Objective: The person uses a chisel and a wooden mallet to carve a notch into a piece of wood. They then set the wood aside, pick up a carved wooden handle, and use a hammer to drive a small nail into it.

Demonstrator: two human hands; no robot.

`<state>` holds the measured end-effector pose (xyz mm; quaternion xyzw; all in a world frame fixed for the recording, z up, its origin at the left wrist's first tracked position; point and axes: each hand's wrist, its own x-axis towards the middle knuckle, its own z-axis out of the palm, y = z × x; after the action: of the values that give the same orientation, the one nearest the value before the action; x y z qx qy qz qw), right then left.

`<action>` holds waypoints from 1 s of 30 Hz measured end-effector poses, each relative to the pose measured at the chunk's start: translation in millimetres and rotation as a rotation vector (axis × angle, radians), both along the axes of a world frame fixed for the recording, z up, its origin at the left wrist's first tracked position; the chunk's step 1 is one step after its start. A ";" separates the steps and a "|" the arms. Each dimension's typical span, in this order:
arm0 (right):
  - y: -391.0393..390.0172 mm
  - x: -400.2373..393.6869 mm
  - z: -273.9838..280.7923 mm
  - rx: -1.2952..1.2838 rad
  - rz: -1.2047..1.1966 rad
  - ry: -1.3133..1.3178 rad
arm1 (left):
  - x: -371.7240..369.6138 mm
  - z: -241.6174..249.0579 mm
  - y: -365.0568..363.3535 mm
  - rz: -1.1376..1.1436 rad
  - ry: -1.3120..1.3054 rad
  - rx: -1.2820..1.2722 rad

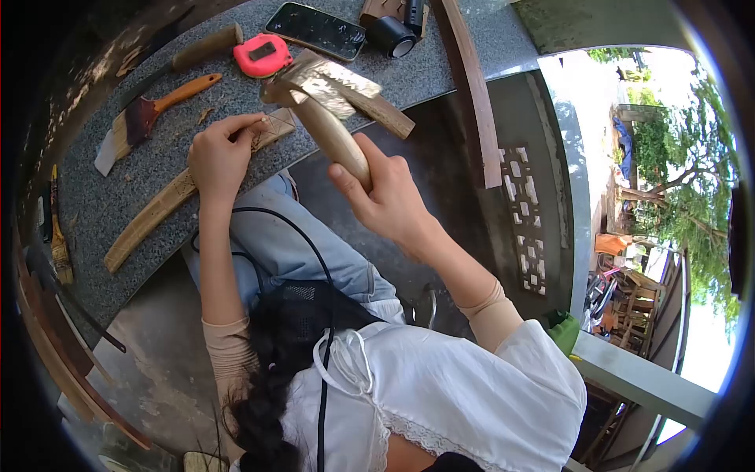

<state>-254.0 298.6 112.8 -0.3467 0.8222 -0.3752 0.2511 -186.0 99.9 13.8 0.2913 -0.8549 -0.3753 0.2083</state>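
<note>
My right hand [385, 193] is closed round the pale wooden handle of a hammer [329, 134], whose head is raised above the table. At the left, my left hand [222, 155] has thumb and fingertips pinched together over a curved wooden strip [149, 219]; what is between them is too small to make out. The strip lies on the speckled stone tabletop [169, 169], and pencil-like lines show near its right end. A second wooden piece [381, 112] lies partly under the hammer head.
Near the far side lie a pink tape measure [262, 55], a phone [316, 30], a black cylinder [391, 37] and a wood-handled knife [206, 49]. Brushes [141, 122] lie at the left. A long wooden strip [474, 94] overhangs the table edge.
</note>
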 end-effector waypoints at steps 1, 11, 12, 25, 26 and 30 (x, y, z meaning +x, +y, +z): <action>-0.6 0.2 3.8 -0.057 -0.016 -0.006 | -0.8 0.4 -0.5 -0.006 0.019 0.033; -1.0 3.9 -14.3 -0.039 -0.063 0.036 | 0.0 -1.1 -2.1 -0.012 0.024 0.007; -1.9 1.4 -27.5 0.036 -0.056 0.016 | 0.4 -1.5 -1.8 0.011 0.038 -0.025; 16.2 3.5 -53.0 0.173 -0.142 -0.162 | -0.3 -9.7 -8.6 -0.012 -0.002 -0.024; 14.1 4.1 -48.6 0.174 -0.147 -0.165 | 0.4 -10.5 -8.3 -0.010 0.005 -0.035; 14.8 3.9 -49.6 0.186 -0.147 -0.167 | -1.3 -11.0 -9.8 0.079 0.031 -0.026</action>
<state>-250.1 313.4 63.2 -0.2285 0.8528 -0.3422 0.3215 -187.3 90.1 2.8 0.3160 -0.8443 -0.3602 0.2400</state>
